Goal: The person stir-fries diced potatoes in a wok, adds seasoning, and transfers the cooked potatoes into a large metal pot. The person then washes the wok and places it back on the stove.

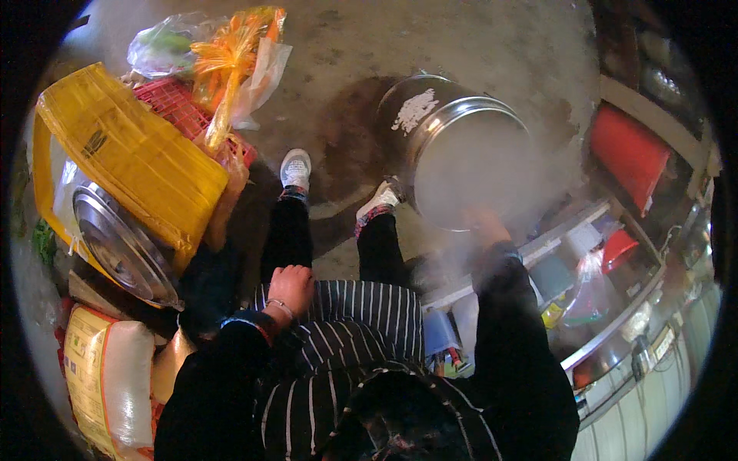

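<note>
A large cylindrical metal pot [398, 106] stands ahead and to the right on the floor, with a pale patch on its side. Thick steam [473, 167] covers its mouth, so its contents are hidden. My right hand [487, 223] is at the near rim, blurred by the steam; whether it grips anything is not visible. On the lap of a black-and-white striped apron [369, 305] rests my left hand [291, 288], its fingers curled and the fingertips hidden. A bracelet circles that wrist.
At left are a yellow tape-covered box [132, 155], a round metal lid [124, 248], a red plastic basket [173, 104] with bagged goods, and a filled sack [109, 380]. Along the right runs a shelf [556, 248] with containers and a plastic bag [588, 294]. My shoes are near the pot.
</note>
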`<action>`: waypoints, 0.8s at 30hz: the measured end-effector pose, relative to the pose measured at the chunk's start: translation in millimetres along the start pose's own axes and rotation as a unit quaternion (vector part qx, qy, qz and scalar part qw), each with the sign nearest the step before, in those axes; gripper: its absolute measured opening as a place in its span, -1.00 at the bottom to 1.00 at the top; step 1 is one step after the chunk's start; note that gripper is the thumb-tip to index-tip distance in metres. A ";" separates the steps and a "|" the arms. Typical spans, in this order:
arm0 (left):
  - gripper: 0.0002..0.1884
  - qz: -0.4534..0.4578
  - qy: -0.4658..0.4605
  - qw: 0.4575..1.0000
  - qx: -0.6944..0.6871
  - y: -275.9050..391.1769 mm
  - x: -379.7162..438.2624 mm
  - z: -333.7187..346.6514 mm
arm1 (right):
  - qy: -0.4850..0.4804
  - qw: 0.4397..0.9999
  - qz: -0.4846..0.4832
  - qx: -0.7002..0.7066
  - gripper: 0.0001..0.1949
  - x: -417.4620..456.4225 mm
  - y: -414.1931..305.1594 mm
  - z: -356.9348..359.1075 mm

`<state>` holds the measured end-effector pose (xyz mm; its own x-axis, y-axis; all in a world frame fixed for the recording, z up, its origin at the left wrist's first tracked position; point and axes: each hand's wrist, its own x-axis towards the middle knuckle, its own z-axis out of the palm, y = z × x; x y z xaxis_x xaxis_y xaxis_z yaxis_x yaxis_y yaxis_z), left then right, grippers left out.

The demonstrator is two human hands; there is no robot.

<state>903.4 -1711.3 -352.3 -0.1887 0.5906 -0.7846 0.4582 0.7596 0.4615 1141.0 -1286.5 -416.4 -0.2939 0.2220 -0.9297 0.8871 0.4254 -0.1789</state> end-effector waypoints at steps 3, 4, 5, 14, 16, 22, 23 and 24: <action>-0.89 0.007 0.007 1.000 -0.017 3.6 -8.6 1.2 | 0.089 0.979 -0.043 -0.176 -0.65 40.1 -5.5 18.8; -0.89 0.003 0.003 1.000 -0.020 3.1 -8.6 -0.1 | 0.086 0.969 -0.032 -0.228 -0.64 54.8 2.8 27.2; -0.89 0.003 -0.003 1.000 -0.029 3.4 -8.1 -3.0 | 0.049 0.955 -0.010 -0.292 -0.59 71.9 19.6 28.7; -0.87 0.013 0.015 0.998 -0.052 -3.9 -7.8 5.6 | 0.080 0.993 0.007 -0.090 -0.50 -63.6 -96.0 -39.7; -0.87 0.000 0.013 0.999 -0.037 -2.7 -8.9 5.8 | 0.024 0.985 0.008 -0.168 -0.49 -91.0 -107.5 -52.5; -0.88 0.002 0.017 0.999 -0.047 -4.6 -12.1 4.0 | -0.022 0.975 -0.108 -0.194 -0.49 -89.5 -57.0 -17.8; -0.88 0.002 0.016 0.998 -0.054 -4.5 -12.1 3.5 | 0.020 0.963 -0.203 -0.176 -0.52 -61.6 -24.0 4.9; -0.88 0.004 0.014 0.998 -0.060 -5.0 -11.0 2.8 | 0.012 0.971 -0.160 -0.177 -0.53 -37.7 -26.6 13.3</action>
<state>905.6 -1722.4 -347.1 -0.2112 0.6028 -0.7694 0.3533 0.7810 0.5149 1133.2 -1317.9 -380.9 -0.5465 0.0462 -0.8362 0.5714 0.7505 -0.3320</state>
